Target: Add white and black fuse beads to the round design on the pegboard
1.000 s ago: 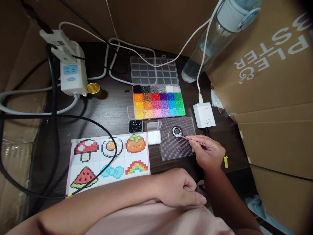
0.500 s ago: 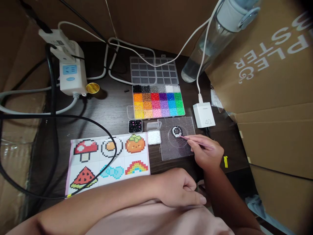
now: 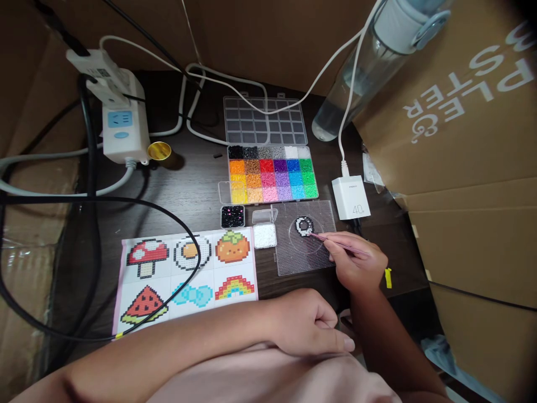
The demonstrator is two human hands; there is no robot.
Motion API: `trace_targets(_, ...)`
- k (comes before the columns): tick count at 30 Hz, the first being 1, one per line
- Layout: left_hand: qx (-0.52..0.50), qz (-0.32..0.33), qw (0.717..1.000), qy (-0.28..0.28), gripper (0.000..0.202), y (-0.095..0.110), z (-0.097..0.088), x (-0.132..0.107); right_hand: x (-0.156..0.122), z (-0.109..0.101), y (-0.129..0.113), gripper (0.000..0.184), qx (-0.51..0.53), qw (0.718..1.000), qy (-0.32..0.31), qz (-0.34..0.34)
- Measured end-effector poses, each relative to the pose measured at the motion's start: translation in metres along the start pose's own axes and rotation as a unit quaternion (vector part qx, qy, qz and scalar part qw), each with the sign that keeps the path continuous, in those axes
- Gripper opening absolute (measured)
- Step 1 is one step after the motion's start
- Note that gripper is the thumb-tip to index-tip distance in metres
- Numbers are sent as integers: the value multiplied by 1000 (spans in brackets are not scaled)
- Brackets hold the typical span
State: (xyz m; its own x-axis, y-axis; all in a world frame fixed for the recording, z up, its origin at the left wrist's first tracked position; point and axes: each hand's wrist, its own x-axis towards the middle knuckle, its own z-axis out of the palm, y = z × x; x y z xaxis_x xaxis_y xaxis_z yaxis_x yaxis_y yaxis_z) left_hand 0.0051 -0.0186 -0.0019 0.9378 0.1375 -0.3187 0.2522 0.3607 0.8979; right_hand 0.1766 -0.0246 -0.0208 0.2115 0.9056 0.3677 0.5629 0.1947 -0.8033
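The right hand (image 3: pixel 361 264) pinches pink tweezers (image 3: pixel 342 244), tips at the fuse-bead ring (image 3: pixel 298 229) ahead of it; the left hand (image 3: pixel 304 322) rests fingers-curled nearby.

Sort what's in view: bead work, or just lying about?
Likely job: pink tweezers in the right hand, pegboard, bead ring, white beads, black beads, colored beads, pattern sheet.
Seemingly lying about: water bottle, power strip, white charger, gold container, yellow tab.

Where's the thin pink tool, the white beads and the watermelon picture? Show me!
Thin pink tool (image 3: pixel 318 237): head view, on its shaft near the tip.
White beads (image 3: pixel 264 237): head view, middle of the pile.
Watermelon picture (image 3: pixel 145 304): head view, on the red part.
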Motion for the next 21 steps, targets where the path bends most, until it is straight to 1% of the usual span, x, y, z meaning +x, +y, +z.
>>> trace_targets(4,-6,-7,1000,-3,61,-1,0,0,0,0,0,25,2,1000,8,-2)
trace_targets(9,-6,-12,1000,2,62,-2,1,0,0,-1,-1,23,-4,1000,1,-6)
trace_targets(14,-3,-10,1000,1,63,0,1,-1,0,-1,-2,23,-4,1000,-3,-7)
trace_targets(21,-2,-26,1000,4,63,2,0,-1,0,0,-3,21,-7,1000,-5,-13)
